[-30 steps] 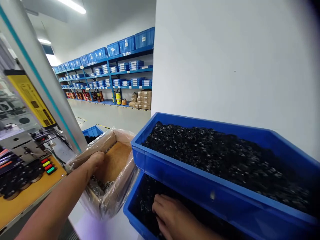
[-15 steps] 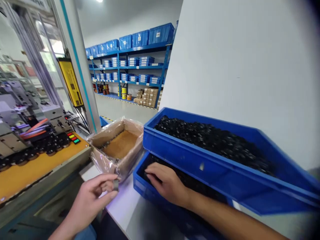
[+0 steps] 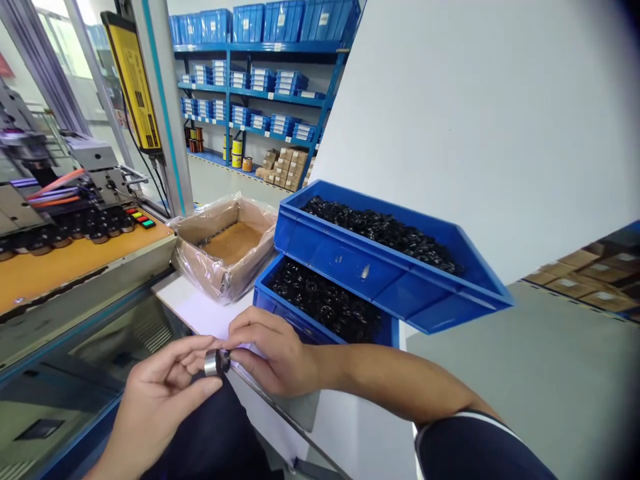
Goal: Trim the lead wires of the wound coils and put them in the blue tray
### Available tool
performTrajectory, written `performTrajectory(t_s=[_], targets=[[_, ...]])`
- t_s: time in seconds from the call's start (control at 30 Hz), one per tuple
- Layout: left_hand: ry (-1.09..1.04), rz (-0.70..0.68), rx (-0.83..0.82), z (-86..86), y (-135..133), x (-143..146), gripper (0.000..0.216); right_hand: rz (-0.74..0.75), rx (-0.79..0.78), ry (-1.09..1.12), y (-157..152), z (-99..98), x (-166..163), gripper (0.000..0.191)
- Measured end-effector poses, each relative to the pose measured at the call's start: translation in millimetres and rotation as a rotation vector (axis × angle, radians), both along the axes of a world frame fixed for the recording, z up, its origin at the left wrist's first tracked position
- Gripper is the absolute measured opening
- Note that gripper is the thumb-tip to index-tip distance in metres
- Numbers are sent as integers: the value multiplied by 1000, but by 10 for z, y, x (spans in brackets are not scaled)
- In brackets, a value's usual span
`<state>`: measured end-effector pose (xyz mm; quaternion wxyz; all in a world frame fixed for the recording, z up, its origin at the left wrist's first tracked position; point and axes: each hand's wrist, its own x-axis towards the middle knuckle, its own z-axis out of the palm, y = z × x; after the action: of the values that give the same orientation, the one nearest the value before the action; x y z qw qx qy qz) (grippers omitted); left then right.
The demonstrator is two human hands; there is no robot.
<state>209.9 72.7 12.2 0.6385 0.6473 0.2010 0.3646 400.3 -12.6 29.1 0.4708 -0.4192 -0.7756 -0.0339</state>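
My left hand [image 3: 160,390] pinches a small silver metal cylinder [image 3: 212,363] between thumb and fingers, low in front of me. My right hand [image 3: 270,353] meets it from the right, its fingertips closed on a small black ring part [image 3: 225,361] that touches the cylinder's end. Just beyond the hands stands the lower blue bin [image 3: 295,319] holding black ring parts [image 3: 325,303]. A second blue bin [image 3: 380,267] full of the same black parts sits stacked on it, tilted toward me.
A plastic-lined cardboard box [image 3: 225,247] stands left of the bins on a white tabletop [image 3: 200,310]. Further left is a machine with an orange deck [image 3: 70,263], coloured buttons [image 3: 140,218] and a yellow light-curtain bar [image 3: 133,80]. Blue shelving [image 3: 260,80] lines the back wall.
My left hand came out of the cardboard box holding the cylinder and dropped toward me. My right hand left the lower bin and joined it. The view tilted down and back.
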Motion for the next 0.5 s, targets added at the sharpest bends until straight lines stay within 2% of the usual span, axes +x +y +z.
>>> performTrajectory(t_s=[0.17,0.33,0.5], targets=[[24,80,67,-36,6,0,30,3,38,5,26,-9,-6,10],[5,19,52,1,21,35,20,20,93,29,55,-6,32,11],[52,35,28,-54,34,54,36,12,94,20,60,-22,54,11]])
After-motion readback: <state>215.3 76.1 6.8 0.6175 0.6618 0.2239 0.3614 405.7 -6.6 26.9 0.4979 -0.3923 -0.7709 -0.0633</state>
